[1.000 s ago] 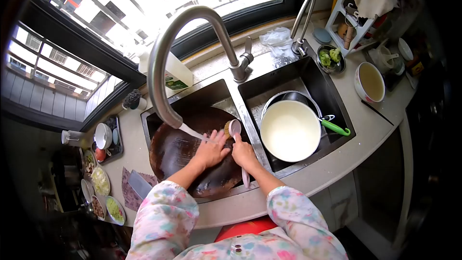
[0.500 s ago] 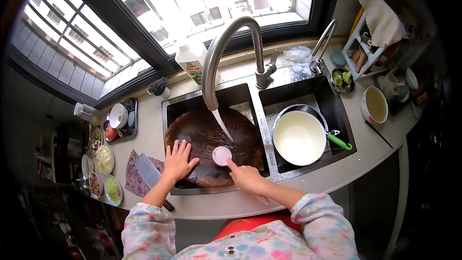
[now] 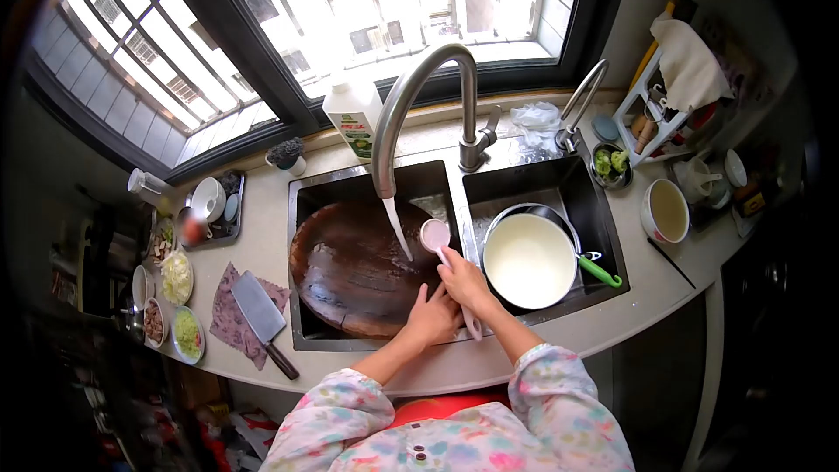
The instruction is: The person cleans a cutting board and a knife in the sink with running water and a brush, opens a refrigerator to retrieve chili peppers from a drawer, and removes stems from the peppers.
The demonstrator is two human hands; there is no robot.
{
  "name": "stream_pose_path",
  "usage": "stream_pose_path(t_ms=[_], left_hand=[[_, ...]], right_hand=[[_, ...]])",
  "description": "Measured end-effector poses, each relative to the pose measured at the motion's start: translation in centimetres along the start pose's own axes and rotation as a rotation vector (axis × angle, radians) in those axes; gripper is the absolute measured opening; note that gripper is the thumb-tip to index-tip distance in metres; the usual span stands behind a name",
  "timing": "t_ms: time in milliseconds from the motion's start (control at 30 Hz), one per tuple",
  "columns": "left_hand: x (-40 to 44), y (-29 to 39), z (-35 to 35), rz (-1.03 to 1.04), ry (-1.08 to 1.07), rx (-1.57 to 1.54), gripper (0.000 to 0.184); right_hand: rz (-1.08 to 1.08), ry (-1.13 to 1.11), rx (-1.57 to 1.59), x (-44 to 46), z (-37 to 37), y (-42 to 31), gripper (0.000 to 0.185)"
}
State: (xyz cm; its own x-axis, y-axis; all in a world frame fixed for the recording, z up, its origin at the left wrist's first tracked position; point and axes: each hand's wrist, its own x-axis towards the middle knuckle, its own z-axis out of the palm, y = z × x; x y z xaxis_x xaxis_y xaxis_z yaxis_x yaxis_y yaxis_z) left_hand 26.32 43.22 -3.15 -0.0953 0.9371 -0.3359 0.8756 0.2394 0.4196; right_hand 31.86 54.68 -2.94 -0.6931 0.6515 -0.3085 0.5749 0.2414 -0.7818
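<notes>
A round, dark, wet wooden chopping board [image 3: 350,253] lies in the left basin of the sink, with water from the tall faucet [image 3: 383,175] running onto it. My right hand [image 3: 465,281] is closed round a pink long-handled scrub brush [image 3: 434,234]. Its round head points away from me, above the board's right side, and its handle end sticks out below my hand. My left hand [image 3: 432,316] rests with fingers apart on the board's near right edge, partly covered by my right hand.
The right basin holds a white-filled pot [image 3: 530,260] beside a green handle [image 3: 599,271]. Left of the sink, a cleaver [image 3: 259,308] lies on a purple cloth [image 3: 229,319]. Bowls of chopped food [image 3: 187,334] line the left counter. A white bottle [image 3: 354,118] stands by the window.
My left hand has moved from the board's left side to its near right edge. The brush has shifted right and away from me in my right hand. The view has shifted slightly.
</notes>
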Motion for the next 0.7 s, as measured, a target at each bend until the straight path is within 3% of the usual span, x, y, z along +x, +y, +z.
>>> stream_pose_path(t_ms=[67, 100, 133, 167, 233, 300, 400, 500, 667, 700], left_hand=[[1.5, -1.8, -0.9, -0.14, 0.136, -0.551, 0.041], [1.8, -3.8, 0.8, -0.235, 0.495, -0.685, 0.028], [2.4, -5.3, 0.1, -0.301, 0.65, -0.907, 0.022], [3.0, -6.6, -1.1, -0.55, 0.593, -1.326, 0.018], [3.7, -7.0, -4.0, -0.695, 0.608, -1.732, 0.012], [5.5, -7.0, -4.7, -0.718, 0.656, -2.116, 0.014], [7.2, -8.1, -3.9, -0.514, 0.58, -2.547, 0.017], [7.0, -7.6, -3.9, -0.12, 0.468, -2.801, 0.02], [5.0, -6.5, -7.4, -0.128, 0.304, -2.938, 0.017], [4.4, -5.7, -9.0, -0.292, 0.322, -2.867, 0.025]], right_hand=[[-0.039, 0.034, 0.042, 0.0, -0.9, 0.2, 0.046], [-0.052, 0.045, 0.07, -0.2, -1.6, 0.0, 0.046], [-0.067, 0.066, 0.089, -0.4, -2.0, -0.3, 0.046], [-0.071, 0.088, 0.092, -0.4, -2.2, -0.5, 0.046], [-0.142, 0.173, 0.08, -0.5, -1.6, -0.7, 0.045], [-0.193, 0.159, 0.091, -0.8, -1.6, -1.3, 0.045], [-0.199, 0.165, 0.044, -0.8, -2.8, -1.5, 0.046], [-0.196, 0.169, 0.006, -0.3, -5.2, -0.3, 0.045], [-0.267, 0.299, -0.274, 0.5, -12.0, 4.4, 0.042], [-0.357, 0.388, -0.331, 0.7, -13.6, 5.7, 0.041]])
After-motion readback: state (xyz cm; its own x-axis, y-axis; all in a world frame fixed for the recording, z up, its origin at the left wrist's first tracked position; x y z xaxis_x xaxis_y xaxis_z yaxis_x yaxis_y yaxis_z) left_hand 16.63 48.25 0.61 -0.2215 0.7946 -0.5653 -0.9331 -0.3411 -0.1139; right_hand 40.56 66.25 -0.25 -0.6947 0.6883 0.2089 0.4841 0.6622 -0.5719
